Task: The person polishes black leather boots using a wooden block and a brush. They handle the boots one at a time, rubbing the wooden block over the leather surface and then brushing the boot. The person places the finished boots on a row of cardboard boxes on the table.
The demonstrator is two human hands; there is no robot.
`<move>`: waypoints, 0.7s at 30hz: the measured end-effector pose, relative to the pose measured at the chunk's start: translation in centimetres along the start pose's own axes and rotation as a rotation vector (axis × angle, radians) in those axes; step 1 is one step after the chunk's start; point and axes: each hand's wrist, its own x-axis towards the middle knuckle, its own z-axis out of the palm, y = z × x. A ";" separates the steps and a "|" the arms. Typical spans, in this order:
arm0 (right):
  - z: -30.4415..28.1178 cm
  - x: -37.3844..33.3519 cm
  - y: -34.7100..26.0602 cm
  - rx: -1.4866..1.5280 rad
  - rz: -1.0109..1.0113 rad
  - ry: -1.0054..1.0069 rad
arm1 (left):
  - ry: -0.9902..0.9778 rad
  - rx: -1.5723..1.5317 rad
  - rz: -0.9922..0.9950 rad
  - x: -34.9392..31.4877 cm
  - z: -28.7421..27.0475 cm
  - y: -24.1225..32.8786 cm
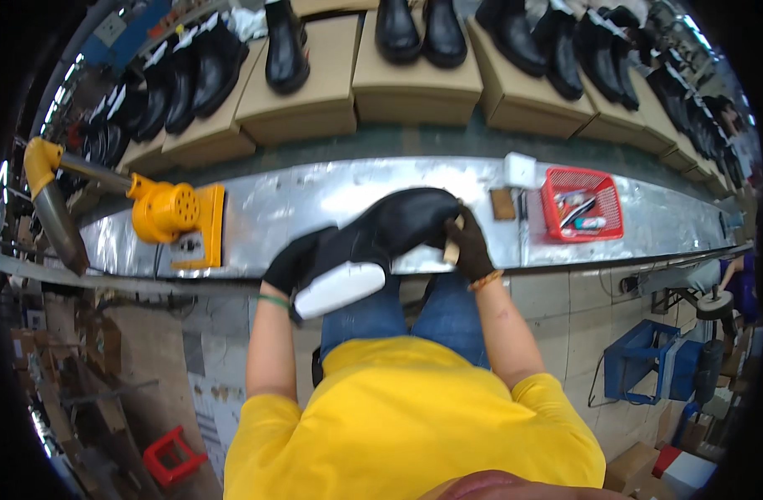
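Holding a black boot (411, 223) over the near edge of a shiny metal bench (298, 190), the person works with both hands in dark gloves. The boot lies on its side in the air, its toe to the right and its shaft running down to the left, with a white sheet-like piece (340, 292) showing at the shaft. The left hand (301, 258) is closed around the shaft's upper part, a green band (273, 298) at its wrist. The right hand (471, 248) is by the toe, its fingers curled on a narrow tan piece (452, 248); whether that piece presses on the leather cannot be told. An orange bracelet (486, 281) circles the right wrist. On the bench, right of the boot, sit a small brown block (502, 204), a white box-shaped item (520, 170) just beyond it, and a red plastic basket (555, 231) with several small articles inside. To the left stands a yellow machine (166, 212) with a round, perforated housing on a flat plate. Beyond the bench, cardboard boxes (415, 98) form a curving row, and more black boots (286, 54) stand upon them. Below, a red stool (173, 457) rests on the floor at the left, and a blue metal frame (640, 358) stands at the right.
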 end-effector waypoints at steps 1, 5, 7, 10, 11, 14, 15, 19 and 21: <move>0.9 0.0 -0.1 0.160 0.043 -0.015 | -0.093 -0.010 -0.050 0.4 -0.6 -0.9; 5.5 0.7 -2.9 -0.035 -0.005 -0.249 | -0.135 -0.132 -0.257 1.4 -1.4 -4.3; 7.1 1.3 -4.8 -0.164 -0.051 -0.275 | -0.030 -0.214 -0.210 1.1 -0.5 -4.6; 10.2 2.1 -6.4 -0.309 -0.094 -0.331 | 0.010 -0.559 -0.211 1.4 -3.7 -8.3; 10.8 3.0 -5.6 -0.306 -0.130 -0.346 | 0.008 -0.575 -0.205 1.8 -4.8 -9.4; 14.1 3.7 -5.2 -0.373 -0.231 -0.356 | 0.052 -0.504 -0.087 0.7 -5.4 -9.3; 14.9 4.4 -4.1 -0.455 -0.291 -0.323 | 0.067 -0.460 -0.041 0.3 -5.6 -8.7; 19.0 4.3 -2.3 -0.594 -0.302 -0.208 | 0.202 -0.089 0.161 -2.7 -7.3 -6.6; 20.8 3.6 -1.9 -0.675 -0.315 -0.239 | 0.174 -0.180 0.263 -4.3 -7.9 -6.2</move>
